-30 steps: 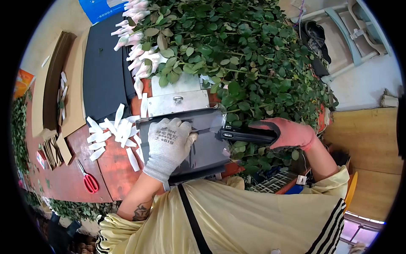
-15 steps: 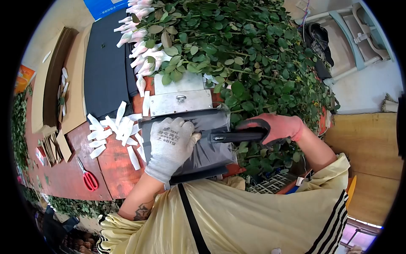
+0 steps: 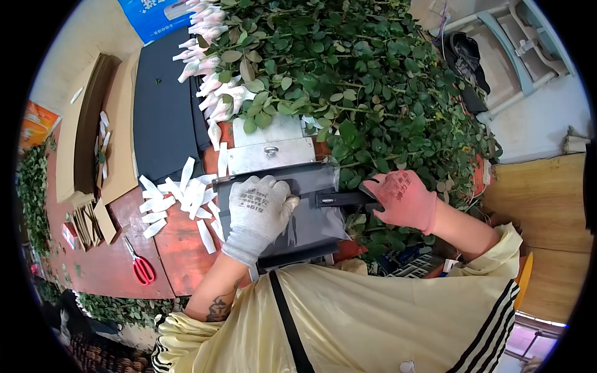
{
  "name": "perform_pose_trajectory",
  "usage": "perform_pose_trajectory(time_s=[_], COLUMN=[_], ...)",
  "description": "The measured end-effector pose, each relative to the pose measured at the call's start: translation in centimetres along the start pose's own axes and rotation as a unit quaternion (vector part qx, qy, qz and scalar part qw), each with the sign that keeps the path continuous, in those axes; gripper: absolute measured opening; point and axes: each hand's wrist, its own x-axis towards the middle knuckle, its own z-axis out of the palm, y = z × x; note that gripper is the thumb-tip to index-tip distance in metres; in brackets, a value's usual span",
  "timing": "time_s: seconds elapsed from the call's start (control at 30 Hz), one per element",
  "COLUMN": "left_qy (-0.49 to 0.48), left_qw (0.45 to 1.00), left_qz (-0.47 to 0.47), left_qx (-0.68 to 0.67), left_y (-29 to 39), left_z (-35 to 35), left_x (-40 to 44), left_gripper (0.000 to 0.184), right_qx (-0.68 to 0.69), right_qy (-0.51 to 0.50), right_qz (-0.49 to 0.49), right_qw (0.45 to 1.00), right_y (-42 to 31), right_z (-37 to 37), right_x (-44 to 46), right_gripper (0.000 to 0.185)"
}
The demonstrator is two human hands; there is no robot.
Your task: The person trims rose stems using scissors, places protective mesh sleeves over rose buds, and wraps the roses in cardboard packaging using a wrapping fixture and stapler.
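Observation:
My left hand [image 3: 260, 208], in a grey-white printed glove, is closed with its knuckles up over a dark wrapping sheet [image 3: 305, 227] that has clear film on it. The fingertips are hidden, and the thumb lies against the sheet. From the right, my right hand [image 3: 401, 200], in a pink glove with dark palm, grips a black stapler [image 3: 342, 199]. The stapler's front end lies over the sheet's right part; whether it bites the edge, I cannot tell. Just beyond the sheet is a metal box-like fixture [image 3: 272, 154] with a ring on it.
Leafy rose stems [image 3: 367, 93] with net-covered heads [image 3: 227, 99] fill the far side. White sleeves [image 3: 186, 196] lie scattered on the red table [image 3: 124, 267], left of the sheet. Red-handled scissors [image 3: 143, 268], black sheets [image 3: 168, 105] and cardboard [image 3: 119, 124] lie farther left.
The stapler has shifted a little rightward relative to the sheet. My right hand has turned, so the back of its glove now shows. My left hand stays on the sheet; the view has shifted slightly.

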Motion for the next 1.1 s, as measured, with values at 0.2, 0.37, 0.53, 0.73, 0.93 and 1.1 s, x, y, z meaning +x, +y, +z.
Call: perform_pose_trajectory(time_s=[0.2,0.37,0.53,0.73,0.93,1.1], left_qy=[0.012,0.185,0.127,0.137,0.026,0.125], left_qw=[0.999,0.932,0.549,0.861,0.993,0.984], left_qz=[0.005,0.033,0.073,-0.237,-0.112,-0.017], left_qx=[-0.041,-0.309,-0.823,-0.429,0.024,0.126], left_y=[-0.2,-0.4,0.9,-8.6,-13.8,-12.8], left_z=[-0.1,-2.8,-2.7,-0.3,1.3,0.6], left_x=[-0.2,-4.1,-10.1,-18.6,-19.6,-19.1], left_gripper=[0.022,0.068,0.094,0.077,0.064,0.048], right_qx=[0.007,0.223,0.462,0.391,0.496,0.537], right_qy=[0.151,0.302,0.200,0.508,0.311,0.371], right_qz=[0.090,0.141,-0.069,-0.176,-0.044,0.116], right_qw=[0.984,0.916,0.861,0.747,0.810,0.749], right_y=[2.9,2.4,-10.0,-21.7,-17.9,-12.8], right_z=[0.1,1.6,-0.6,4.3,6.1,9.2], right_x=[-3.8,-7.1,-1.8,3.7,-2.5,-10.7], right_gripper=[0.054,0.055,0.048,0.055,0.054,0.046])
